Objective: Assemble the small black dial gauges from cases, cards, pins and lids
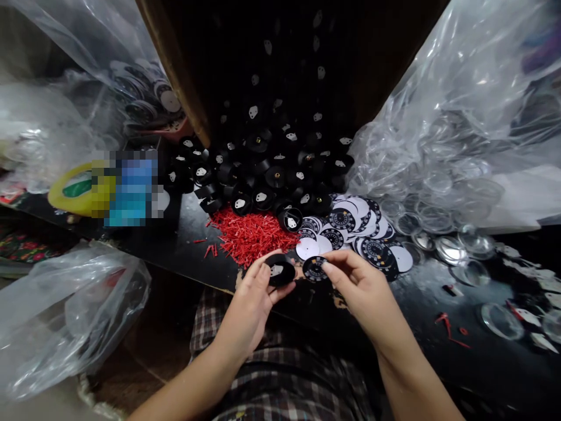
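My left hand (pixel 258 292) is closed around a round black plastic housing (pixel 284 272), its thumb on a pale tag-like piece. Close beside it, my right hand (pixel 357 280) pinches a printed black dial disc (pixel 314 269) by its right edge, thumb on the face. A small gap separates the disc from the housing. Just beyond my hands lies a heap of small red plastic pointers (pixel 249 237). Right of the heap spreads a pile of dial discs (pixel 350 219), some printed side up, others white side up. More black housings (pixel 263 199) are piled behind the red heap.
Clear round covers (pixel 451 248) spill from a plastic bag (pixel 438 146) at the right. Loose red bits (pixel 447 324) lie on the black table (pixel 421 298). At the left are a yellow tape-like ring (pixel 70 190), a blurred-out blue item (pixel 131 187) and a clear bag (pixel 79 316).
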Action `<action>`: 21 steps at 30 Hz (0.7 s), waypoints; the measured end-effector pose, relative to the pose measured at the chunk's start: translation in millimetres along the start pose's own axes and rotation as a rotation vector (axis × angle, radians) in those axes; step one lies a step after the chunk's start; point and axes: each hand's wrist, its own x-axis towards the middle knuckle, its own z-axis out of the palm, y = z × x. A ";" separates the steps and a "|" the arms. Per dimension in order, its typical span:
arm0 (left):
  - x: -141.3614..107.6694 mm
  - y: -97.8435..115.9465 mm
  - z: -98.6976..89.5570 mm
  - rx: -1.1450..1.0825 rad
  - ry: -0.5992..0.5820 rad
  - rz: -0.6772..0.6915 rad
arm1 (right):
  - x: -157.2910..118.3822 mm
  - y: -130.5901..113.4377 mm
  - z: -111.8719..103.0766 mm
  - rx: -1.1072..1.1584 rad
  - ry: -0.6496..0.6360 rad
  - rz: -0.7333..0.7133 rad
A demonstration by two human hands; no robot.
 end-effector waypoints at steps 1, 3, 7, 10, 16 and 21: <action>2.1 0.5 2.3 -0.056 0.013 -0.045 | -1.1 -1.1 -1.7 -0.037 0.030 -0.009; 4.4 0.6 7.2 -0.106 -0.017 -0.124 | -3.9 -4.1 -2.6 -0.109 0.050 -0.052; 3.0 -4.5 14.8 -0.106 -0.061 -0.194 | -8.4 -9.7 5.2 -0.282 -0.004 -0.255; 1.6 -8.9 15.7 -0.018 -0.073 -0.141 | -9.0 -10.2 10.9 -0.304 -0.006 -0.227; 3.7 -10.5 10.2 0.040 -0.090 -0.112 | -7.1 -5.8 11.3 -0.189 -0.025 -0.086; 4.4 -9.9 9.4 0.053 -0.095 -0.117 | -2.3 1.6 9.6 -0.105 -0.090 -0.036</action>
